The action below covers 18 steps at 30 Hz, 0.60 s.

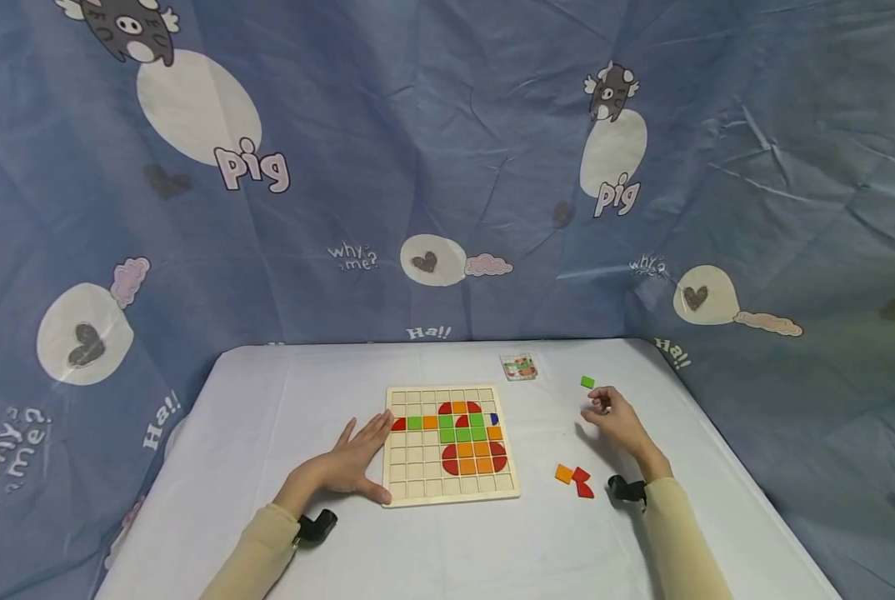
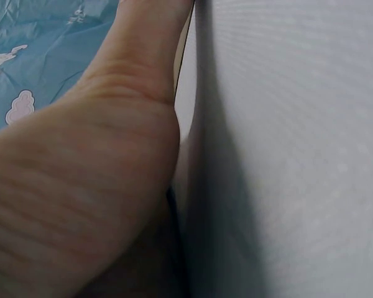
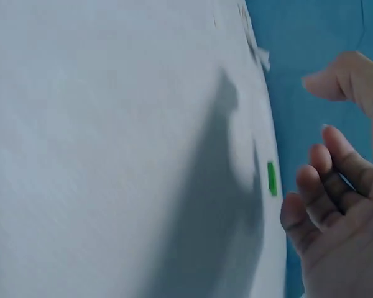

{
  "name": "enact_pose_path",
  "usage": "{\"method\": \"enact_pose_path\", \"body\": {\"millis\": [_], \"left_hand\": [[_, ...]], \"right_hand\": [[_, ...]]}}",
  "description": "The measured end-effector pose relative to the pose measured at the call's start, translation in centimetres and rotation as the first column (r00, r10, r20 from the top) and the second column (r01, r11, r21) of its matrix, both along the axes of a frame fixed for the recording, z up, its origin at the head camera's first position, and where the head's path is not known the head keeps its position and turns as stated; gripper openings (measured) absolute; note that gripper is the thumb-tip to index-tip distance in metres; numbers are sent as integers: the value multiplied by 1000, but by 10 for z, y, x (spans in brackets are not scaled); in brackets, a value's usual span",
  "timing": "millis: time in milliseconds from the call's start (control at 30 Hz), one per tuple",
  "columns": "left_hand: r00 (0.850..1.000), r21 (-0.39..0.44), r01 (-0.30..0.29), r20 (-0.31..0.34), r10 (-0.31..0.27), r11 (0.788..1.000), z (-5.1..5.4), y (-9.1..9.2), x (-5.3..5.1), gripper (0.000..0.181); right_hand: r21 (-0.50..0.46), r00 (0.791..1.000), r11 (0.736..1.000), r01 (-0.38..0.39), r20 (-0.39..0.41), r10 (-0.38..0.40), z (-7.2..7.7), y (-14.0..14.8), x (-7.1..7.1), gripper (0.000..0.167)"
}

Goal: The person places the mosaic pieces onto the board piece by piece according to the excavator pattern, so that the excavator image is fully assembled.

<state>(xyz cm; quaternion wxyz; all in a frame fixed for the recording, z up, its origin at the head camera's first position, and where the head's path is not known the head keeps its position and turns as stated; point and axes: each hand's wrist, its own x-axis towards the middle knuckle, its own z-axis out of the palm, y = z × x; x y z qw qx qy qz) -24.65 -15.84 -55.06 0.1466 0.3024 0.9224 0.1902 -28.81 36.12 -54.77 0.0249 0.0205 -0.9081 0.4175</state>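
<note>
A square wooden grid board [image 1: 413, 467] lies on the table with red, green, orange and blue pieces set in some of its cells. My left hand [image 1: 353, 462] rests against the board's left edge, fingers spread and thumb at the near corner. In the left wrist view the palm side of the left hand [image 2: 105, 155] hides its fingertips. Above the table at the right hovers my right hand [image 1: 618, 425], thumb apart from loosely bent fingers [image 3: 309, 180], with nothing seen between them. Close to it, a green square piece [image 1: 587, 382] lies on the cloth.
Nearer me, right of the board, lie an orange square [image 1: 563, 473] and two red pieces [image 1: 584, 490]. A small picture card [image 1: 518, 367] sits behind the board. White cloth covers the table [image 1: 312, 383]; a blue printed curtain [image 1: 447, 167] hangs behind it.
</note>
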Motion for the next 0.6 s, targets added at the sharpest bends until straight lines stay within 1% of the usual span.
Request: {"method": "enact_pose_path", "body": {"millis": [133, 267, 433, 533, 600], "left_hand": [[1000, -6, -2, -6, 2, 1000, -1, -1, -1, 133], [1000, -6, -5, -4, 5, 1000, -2, -1, -1, 132], [1000, -3, -9, -5, 9, 1000, -3, -1, -1, 133], [1000, -3, -15, -2, 15, 1000, -3, 0, -1, 133], [1000, -5, -18, 0, 18, 1000, -3, 0, -2, 132]], "right_hand": [[-32, 998, 998, 55, 12, -54, 0, 10, -12, 52], [-39, 996, 996, 81, 44, -79, -1, 15, -24, 56], [-7, 991, 995, 97, 98, -95, -1, 15, -37, 60], [24, 992, 996, 88, 93, -90, -2, 14, -43, 60], [57, 993, 995, 86, 79, -90, -3, 14, -46, 56]]}}
